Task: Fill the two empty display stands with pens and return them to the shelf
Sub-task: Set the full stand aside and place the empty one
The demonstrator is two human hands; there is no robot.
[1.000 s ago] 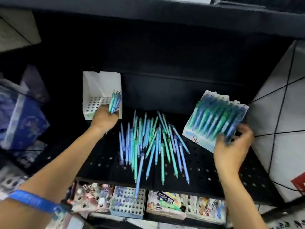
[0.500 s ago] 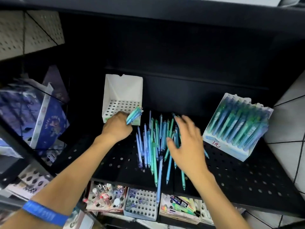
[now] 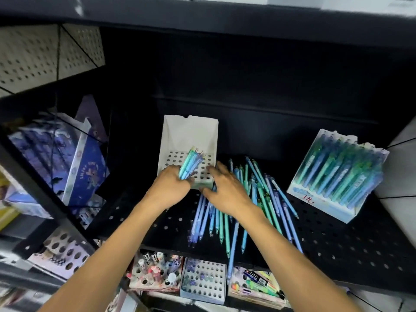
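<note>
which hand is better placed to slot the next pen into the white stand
Right. The left hand already grips a bundle of blue-green pens over the white perforated display stand; the right hand, fingers loose, sits beside that bundle, so it could probably pluck one.

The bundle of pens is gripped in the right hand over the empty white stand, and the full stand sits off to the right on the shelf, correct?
Not quite. The head view shows the left hand gripping the bundle of pens over the empty white stand. The right hand holds nothing. The full stand does sit to the right on the shelf.
</note>
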